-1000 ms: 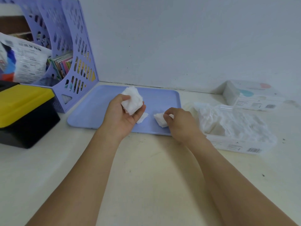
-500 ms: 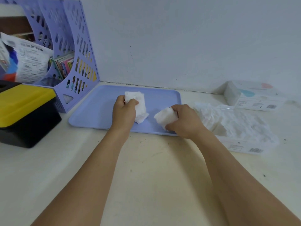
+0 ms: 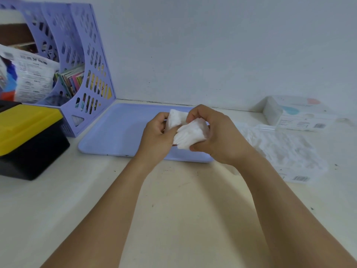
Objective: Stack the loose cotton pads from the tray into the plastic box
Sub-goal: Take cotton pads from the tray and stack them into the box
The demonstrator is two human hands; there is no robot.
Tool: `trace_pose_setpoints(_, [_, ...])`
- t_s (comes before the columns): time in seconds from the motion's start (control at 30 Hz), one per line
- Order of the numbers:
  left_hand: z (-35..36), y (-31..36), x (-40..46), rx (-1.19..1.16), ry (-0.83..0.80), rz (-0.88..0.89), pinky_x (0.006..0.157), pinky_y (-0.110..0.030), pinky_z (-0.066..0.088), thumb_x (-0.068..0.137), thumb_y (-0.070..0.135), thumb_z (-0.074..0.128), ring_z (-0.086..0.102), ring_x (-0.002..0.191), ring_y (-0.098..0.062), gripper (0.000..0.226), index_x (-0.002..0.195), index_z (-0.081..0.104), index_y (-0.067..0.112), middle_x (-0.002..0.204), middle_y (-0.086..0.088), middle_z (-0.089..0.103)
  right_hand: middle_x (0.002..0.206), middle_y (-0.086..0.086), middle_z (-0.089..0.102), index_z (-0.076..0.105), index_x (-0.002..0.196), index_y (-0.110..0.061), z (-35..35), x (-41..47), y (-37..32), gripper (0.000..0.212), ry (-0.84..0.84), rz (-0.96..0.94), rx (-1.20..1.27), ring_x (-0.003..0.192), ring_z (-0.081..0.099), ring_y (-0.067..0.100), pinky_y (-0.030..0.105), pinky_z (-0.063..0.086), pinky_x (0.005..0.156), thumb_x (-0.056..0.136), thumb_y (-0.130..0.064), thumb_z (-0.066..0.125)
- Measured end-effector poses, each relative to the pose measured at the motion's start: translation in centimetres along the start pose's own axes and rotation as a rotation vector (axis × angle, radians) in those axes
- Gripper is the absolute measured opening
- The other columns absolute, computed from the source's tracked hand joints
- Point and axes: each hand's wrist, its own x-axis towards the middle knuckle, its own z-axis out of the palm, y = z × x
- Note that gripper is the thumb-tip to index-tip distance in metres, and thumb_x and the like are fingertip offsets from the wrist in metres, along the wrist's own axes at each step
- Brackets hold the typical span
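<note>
Both hands meet above the right part of the lilac tray (image 3: 116, 132). My left hand (image 3: 154, 136) grips a small stack of white cotton pads (image 3: 174, 118). My right hand (image 3: 218, 136) grips a second, thicker stack of cotton pads (image 3: 190, 135), fanned at its lower edge. The two stacks touch each other between the hands. To the right lies the clear plastic box (image 3: 286, 157), filled with white pads. The tray's visible surface holds no loose pads; the part under the hands is hidden.
A lilac magazine file (image 3: 87, 74) with books stands at the back left. A black bin with a yellow lid (image 3: 25, 138) sits at the left. A clear lid or second box (image 3: 295, 115) lies at the back right by the wall.
Both hands lifted their stacks off the tray and came together. The left hand's pads and the right hand's pads now touch above the tray's right part.
</note>
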Motion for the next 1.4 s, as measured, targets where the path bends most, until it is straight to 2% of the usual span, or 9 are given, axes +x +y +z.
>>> trace_pose_setpoints(0.17, [-0.1,0.4,-0.2,-0.071,-0.063,-0.034,0.076,-0.036,0.062,0.094,0.009,0.063,0.072,0.097,-0.026,0.017,0.107,0.069,0.017,0.105,-0.012,0.074,0.058,-0.009,0.046,0.051,0.119,-0.019,0.1,-0.2,0.1,0.063,-0.023,-0.025,-0.148,0.052,0.046,0.005,0.013,0.035,0.051,0.069,0.0,0.084])
trace_pose_setpoints(0.33, [0.3,0.9,-0.8,-0.131,-0.147,-0.045,0.069,-0.029,0.058,0.096,0.006,0.06,0.074,0.087,-0.019,0.021,0.111,0.07,0.015,0.103,-0.008,0.076,0.06,-0.002,0.056,0.049,0.107,-0.018,0.9,-0.1,0.2,0.039,0.046,0.05,-0.078,0.051,0.046,0.009,0.026,0.039,0.049,0.072,-0.007,0.062])
trace_pose_setpoints(0.47, [1.3,0.8,-1.3,-0.206,-0.18,-0.072,0.068,-0.028,0.057,0.101,0.011,0.054,0.071,0.079,-0.013,0.018,0.114,0.067,0.015,0.094,-0.003,0.075,0.065,0.006,0.062,0.047,0.105,-0.021,1.8,0.0,0.1,0.04,0.203,0.103,-0.025,0.058,0.056,0.021,0.034,0.044,0.053,0.065,-0.024,0.05])
trace_pose_setpoints(0.67, [1.8,1.0,-1.3,-0.39,-0.148,-0.159,0.074,-0.033,0.054,0.104,0.016,0.047,0.068,0.08,-0.013,0.021,0.112,0.067,0.017,0.092,0.002,0.075,0.072,0.017,0.061,0.047,0.102,-0.023,2.1,0.4,0.3,0.043,0.283,0.2,0.2,0.06,0.053,0.024,0.035,0.044,0.053,0.06,-0.014,0.048])
trace_pose_setpoints(0.77, [1.7,0.9,-1.3,-0.406,-0.145,-0.175,0.082,-0.035,0.056,0.106,0.016,0.045,0.068,0.091,-0.016,0.026,0.12,0.066,0.015,0.102,-0.001,0.076,0.068,0.007,0.058,0.047,0.101,-0.021,2.0,0.5,0.6,0.04,0.292,0.255,0.304,0.06,0.051,0.019,0.03,0.043,0.054,0.065,-0.006,0.051])
trace_pose_setpoints(0.97, [1.9,1.1,-1.3,-0.322,-0.139,-0.173,0.074,-0.033,0.057,0.095,0.039,0.06,0.07,0.087,-0.013,0.036,0.119,0.064,0.011,0.101,-0.001,0.074,0.064,0.007,0.058,0.047,0.101,-0.017,2.4,0.4,0.9,0.033,0.302,0.188,0.146,0.052,0.049,0.014,0.027,0.042,0.049,0.077,0.004,0.055])
trace_pose_setpoints(1.03, [2.1,0.9,-1.4,-0.289,-0.136,-0.159,0.075,-0.034,0.057,0.096,0.03,0.062,0.07,0.087,-0.014,0.03,0.121,0.062,0.012,0.106,-0.006,0.073,0.064,0.006,0.059,0.046,0.103,-0.015,2.6,0.4,1.0,0.034,0.334,0.176,0.117,0.051,0.05,0.011,0.029,0.042,0.049,0.076,0.003,0.057])
trace_pose_setpoints(1.23, [2.3,0.6,-1.2,-0.412,-0.012,-0.282,0.078,-0.039,0.056,0.101,0.021,0.053,0.07,0.087,-0.02,0.025,0.119,0.063,0.007,0.1,-0.006,0.074,0.111,-0.001,0.049,0.054,0.112,-0.022,3.3,0.3,1.0,0.049,0.326,-0.059,-0.206,0.091,0.051,0.018,0.033,0.05,0.064,0.07,0.004,0.053])
trace_pose_setpoints(1.4, [2.0,0.4,-1.0,-0.399,0.003,-0.313,0.079,-0.039,0.057,0.097,0.028,0.06,0.071,0.093,-0.022,0.029,0.117,0.065,0.008,0.11,-0.01,0.075,0.118,0.001,0.047,0.067,0.113,-0.025,2.8,0.3,1.6,0.045,0.223,-0.123,-0.341,0.103,0.049,0.028,0.041,0.052,0.069,0.074,-0.004,0.057])
